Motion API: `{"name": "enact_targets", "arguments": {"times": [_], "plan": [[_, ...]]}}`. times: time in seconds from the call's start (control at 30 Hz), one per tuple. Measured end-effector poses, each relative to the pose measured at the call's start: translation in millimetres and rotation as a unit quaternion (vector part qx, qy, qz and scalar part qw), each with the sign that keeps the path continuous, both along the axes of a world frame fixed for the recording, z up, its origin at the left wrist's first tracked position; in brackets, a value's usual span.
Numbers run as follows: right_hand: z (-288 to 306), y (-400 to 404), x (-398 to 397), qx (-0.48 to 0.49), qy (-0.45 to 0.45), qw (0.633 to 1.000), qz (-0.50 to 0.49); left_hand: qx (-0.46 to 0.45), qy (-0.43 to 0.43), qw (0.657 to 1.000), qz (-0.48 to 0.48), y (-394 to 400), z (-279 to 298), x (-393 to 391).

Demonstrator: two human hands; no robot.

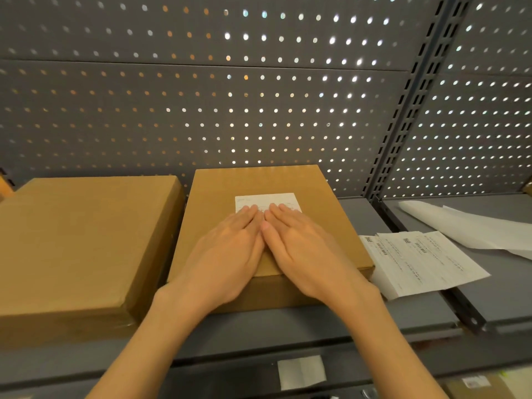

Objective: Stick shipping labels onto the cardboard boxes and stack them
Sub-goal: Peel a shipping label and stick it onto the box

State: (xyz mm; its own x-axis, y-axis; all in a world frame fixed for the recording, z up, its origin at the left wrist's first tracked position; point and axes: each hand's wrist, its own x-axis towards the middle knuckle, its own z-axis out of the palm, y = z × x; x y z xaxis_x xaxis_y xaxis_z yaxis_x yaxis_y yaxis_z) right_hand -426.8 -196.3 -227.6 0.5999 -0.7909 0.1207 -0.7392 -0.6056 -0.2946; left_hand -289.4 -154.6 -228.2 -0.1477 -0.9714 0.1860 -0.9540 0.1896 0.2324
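A flat cardboard box (218, 194) lies on the grey shelf in the middle. A white shipping label (266, 199) sits on its top, its near half hidden under my fingers. My left hand (227, 249) and my right hand (302, 249) lie flat side by side on the box, straight fingers pressing on the label. A second, larger flat cardboard box (80, 237) lies to the left, with no label showing on its top.
A stack of printed label sheets (420, 260) lies right of the middle box. Backing paper (472, 228) lies further right. A perforated grey back panel (230, 96) and an upright post (408, 110) close the shelf (288, 326). A white tag (300, 371) hangs on its front edge.
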Motion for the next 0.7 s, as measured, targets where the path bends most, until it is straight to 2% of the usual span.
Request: {"name": "enact_targets", "arguments": {"times": [0.37, 0.43, 0.53, 0.6, 0.7], "plan": [[-3, -6, -30, -0.018, 0.008, 0.994, -0.104, -0.023, -0.025, 0.996, 0.084, 10, -1, 19], [-3, -3, -28, -0.031, -0.008, 0.995, -0.094, -0.04, -0.041, 0.994, 0.088, 10, -3, 20], [-1, 11, -14, -0.032, -0.027, 0.999, -0.028, -0.079, -0.045, 0.995, 0.048, 15, 2, 4], [-4, 23, -5, -0.036, -0.029, 0.999, 0.008, -0.075, -0.102, 0.992, 0.003, 20, 1, -3], [-13, 31, -1, -0.056, -0.021, 0.998, -0.001, -0.06, -0.174, 0.983, -0.003, 25, -2, -6]]}}
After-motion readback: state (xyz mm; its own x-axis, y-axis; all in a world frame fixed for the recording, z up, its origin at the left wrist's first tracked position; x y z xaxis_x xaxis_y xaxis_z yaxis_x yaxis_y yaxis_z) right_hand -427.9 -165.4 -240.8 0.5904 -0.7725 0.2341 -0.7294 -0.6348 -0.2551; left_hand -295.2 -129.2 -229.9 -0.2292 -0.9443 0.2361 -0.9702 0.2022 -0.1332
